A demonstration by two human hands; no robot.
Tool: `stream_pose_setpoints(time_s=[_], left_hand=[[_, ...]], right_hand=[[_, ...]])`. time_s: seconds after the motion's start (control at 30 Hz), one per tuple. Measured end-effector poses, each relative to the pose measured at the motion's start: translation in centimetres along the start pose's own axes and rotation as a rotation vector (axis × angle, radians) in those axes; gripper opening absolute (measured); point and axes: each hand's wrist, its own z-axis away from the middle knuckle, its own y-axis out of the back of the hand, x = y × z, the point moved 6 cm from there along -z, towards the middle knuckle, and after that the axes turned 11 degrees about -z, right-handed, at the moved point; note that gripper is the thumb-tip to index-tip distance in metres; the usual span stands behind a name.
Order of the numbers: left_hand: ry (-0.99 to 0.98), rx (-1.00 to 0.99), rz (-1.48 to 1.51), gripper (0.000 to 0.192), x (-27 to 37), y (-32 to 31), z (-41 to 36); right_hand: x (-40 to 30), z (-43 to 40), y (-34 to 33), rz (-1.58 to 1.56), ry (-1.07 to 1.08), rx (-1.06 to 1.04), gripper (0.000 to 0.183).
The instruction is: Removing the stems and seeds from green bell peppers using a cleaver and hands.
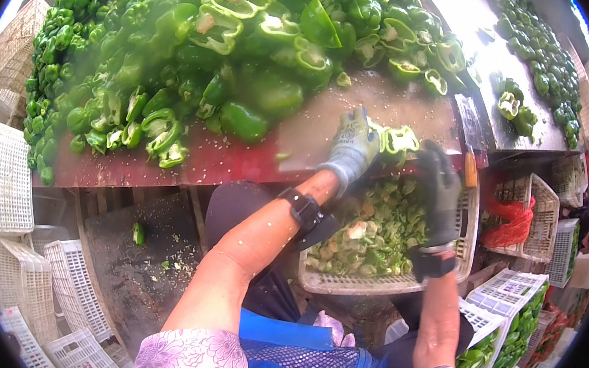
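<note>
My left hand (356,139), in a grey work glove, reaches over the edge of the red worktop (219,161). Its fingers lie against a cut piece of green bell pepper (400,139); whether they grip it I cannot tell. My right hand (439,192), in a dark glove and blurred, is above the right side of a plastic crate (366,284) of pepper cores and scraps (372,230). What it holds, if anything, does not show. A big heap of whole and cut green bell peppers (241,57) covers the back of the worktop. Seeds are scattered on the surface.
A knife with a wooden handle (470,169) hangs or lies at the worktop's right edge. A second, metal table (524,137) bears more peppers. White crates (8,180) are stacked at the left. At the lower right are crates of peppers (517,322) and a red mesh bag (510,223).
</note>
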Motion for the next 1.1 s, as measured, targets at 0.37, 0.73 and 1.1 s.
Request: stream_pose_setpoints(time_s=[0.37,0.73,1.1], left_hand=[[-0.196,-0.022,0.627,0.026,-9.3,-0.5,-3.3],[-0.375,0.359,-0.478,0.048,0.8,6.8,1.2],[-0.389,-0.696,0.641,0.045,5.6,0.5,8.3]], right_hand=[[7.0,-3.8,-5.9,0.089,-0.182,-0.019,0.050],[1.5,-5.6,-6.9,0.618,-0.175,-0.006,0.051],[1.8,8.7,-2.1,-1.047,-0.234,0.011,0.048]])
